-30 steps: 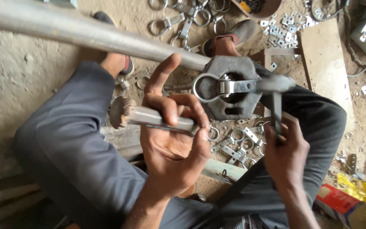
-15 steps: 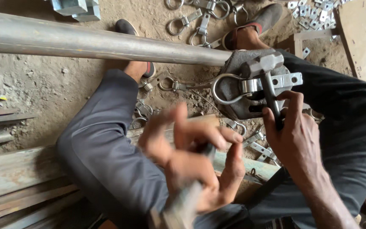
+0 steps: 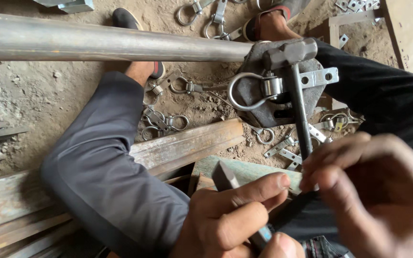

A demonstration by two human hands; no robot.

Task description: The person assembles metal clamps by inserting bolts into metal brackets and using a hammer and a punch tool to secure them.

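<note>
**Steel clamp seated on the block, hammer head resting above it**

Steel dominates this station. The right hand (image 3: 374,200), blurred and close to the lens, is wrapped around the lower end of the hammer (image 3: 296,86); its dark shaft runs up and away from that hand to a blocky grey head lying on the iron block (image 3: 259,102). The left hand (image 3: 230,220), just beside the right, is clenched on a flat-tipped steel chisel (image 3: 223,176) whose blunt end projects past the thumb.

Status: one ring clamp (image 3: 264,88) sits on the block, directly beyond the right hand, its bright round loop pointing toward the left-hand side and its punched flat strap pointing the other way. The chisel is held well apart from the clamp and is not in contact with it, so any work with it appears not yet begun.

Materials: the long pipe (image 3: 111,43) beyond both hands is smooth and dull grey. Loose clamps (image 3: 161,119) lie scattered on the dusty earth floor (image 3: 20,95), near the rusty angle bar (image 3: 187,143).
</note>
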